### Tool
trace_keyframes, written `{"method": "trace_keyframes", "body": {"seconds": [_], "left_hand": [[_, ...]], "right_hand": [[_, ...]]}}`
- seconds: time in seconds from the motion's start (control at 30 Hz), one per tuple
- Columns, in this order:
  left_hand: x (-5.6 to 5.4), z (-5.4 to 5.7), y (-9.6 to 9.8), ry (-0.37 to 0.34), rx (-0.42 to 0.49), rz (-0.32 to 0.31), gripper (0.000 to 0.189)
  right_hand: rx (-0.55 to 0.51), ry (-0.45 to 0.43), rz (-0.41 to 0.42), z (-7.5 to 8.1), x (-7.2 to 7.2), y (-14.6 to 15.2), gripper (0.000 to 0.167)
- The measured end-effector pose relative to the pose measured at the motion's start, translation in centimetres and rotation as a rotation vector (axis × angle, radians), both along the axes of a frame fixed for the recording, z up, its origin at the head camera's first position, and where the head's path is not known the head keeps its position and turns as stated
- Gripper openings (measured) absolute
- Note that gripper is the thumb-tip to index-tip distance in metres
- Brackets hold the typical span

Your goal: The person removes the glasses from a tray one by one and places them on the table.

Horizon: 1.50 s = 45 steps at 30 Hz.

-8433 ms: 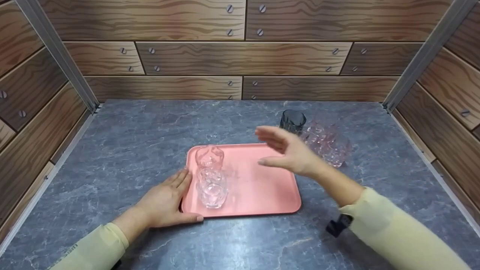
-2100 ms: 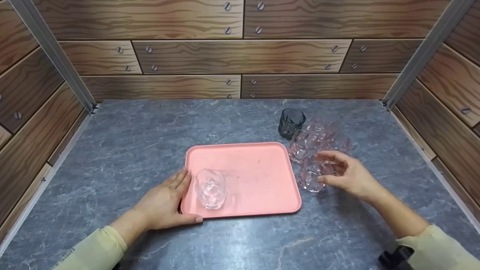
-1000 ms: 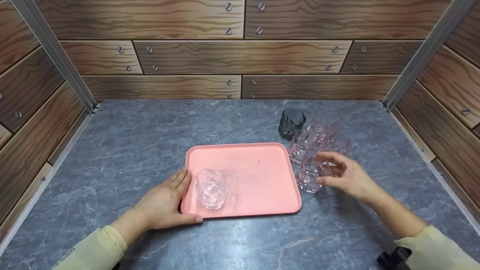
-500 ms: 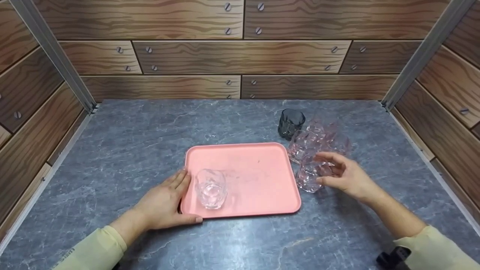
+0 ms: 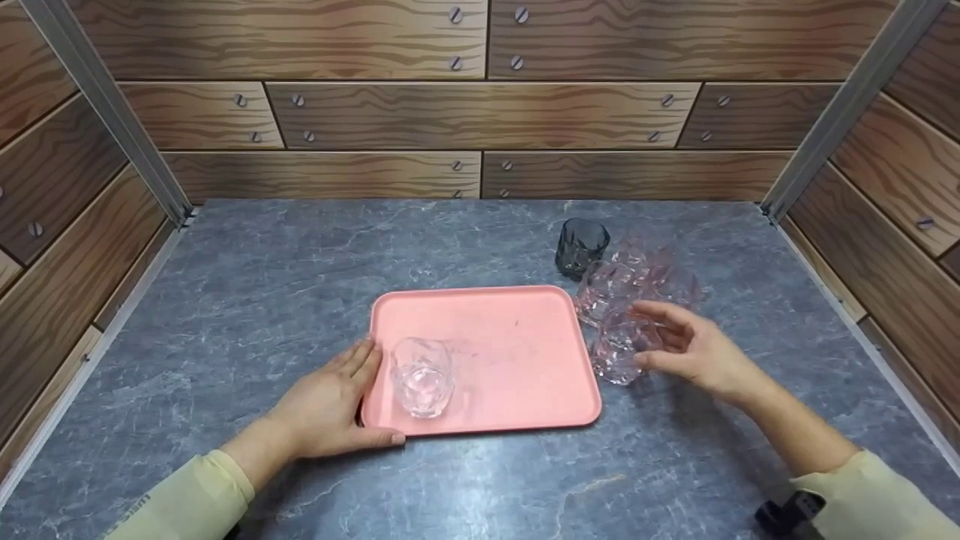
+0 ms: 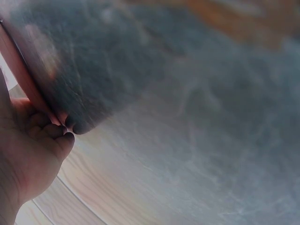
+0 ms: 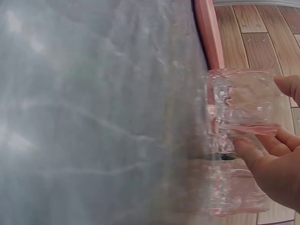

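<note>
My left hand (image 5: 326,409) rests along the left edge of the pink tray (image 5: 517,375), its thumb at the front rim. In the left wrist view, the fingertips meet the tray's edge. A clear faceted glass tumbler (image 5: 424,382) stands on the tray's left part. Just right of the tray, my right hand (image 5: 701,356) has its fingers and thumb curled round another clear tumbler (image 5: 619,356), upright on the table. In the right wrist view, the fingers lie at the rim and side of this tumbler (image 7: 251,105).
Close behind the held tumbler stands another clear one (image 5: 604,292), beside several pinkish tumblers (image 5: 660,259) that overlap. A dark grey tumbler (image 5: 581,247) is at the back. The grey marbled table (image 5: 300,247) ends at wood-patterned walls.
Compared with 8.4 s ago, the rear glassware has left the tray, and clear tumblers stand at its right. My right hand has moved from above the tray to there. Little differs over the last second.
</note>
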<state>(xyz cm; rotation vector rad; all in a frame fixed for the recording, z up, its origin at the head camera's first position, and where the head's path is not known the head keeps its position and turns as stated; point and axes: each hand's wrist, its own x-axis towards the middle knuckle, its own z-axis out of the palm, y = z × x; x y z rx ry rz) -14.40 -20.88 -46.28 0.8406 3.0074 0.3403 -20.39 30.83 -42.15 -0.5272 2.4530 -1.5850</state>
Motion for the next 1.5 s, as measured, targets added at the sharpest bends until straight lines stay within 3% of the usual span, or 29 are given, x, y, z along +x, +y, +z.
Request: {"method": "trace_keyframes", "body": {"seconds": [0.13,0.3,0.47,0.63,1.0,1.5], "left_hand": [[0.0,0.1,0.1,-0.011,-0.008,0.002,0.129],[0.0,0.1,0.1,-0.024,-0.002,0.003,0.129],[0.0,0.2,0.0,-0.026,0.004,0.007,0.129],[0.0,0.2,0.0,-0.015,0.001,0.005,0.129],[0.0,0.2,0.0,-0.022,0.009,0.0,0.128],[0.0,0.2,0.0,-0.029,0.002,0.002,0.128]], "right_hand": [[0.026,0.041,-0.005,1.5,0.1,0.1,0.078],[0.013,0.158,-0.008,4.1,0.2,-0.8,0.075],[-0.021,0.238,0.019,6.4,0.3,-3.1,0.074],[-0.062,0.241,0.077,7.3,0.1,-6.5,0.074],[-0.023,0.157,0.208,6.1,0.1,-14.6,0.082],[0.091,0.127,0.307,2.1,1.0,-22.8,0.088]]}}
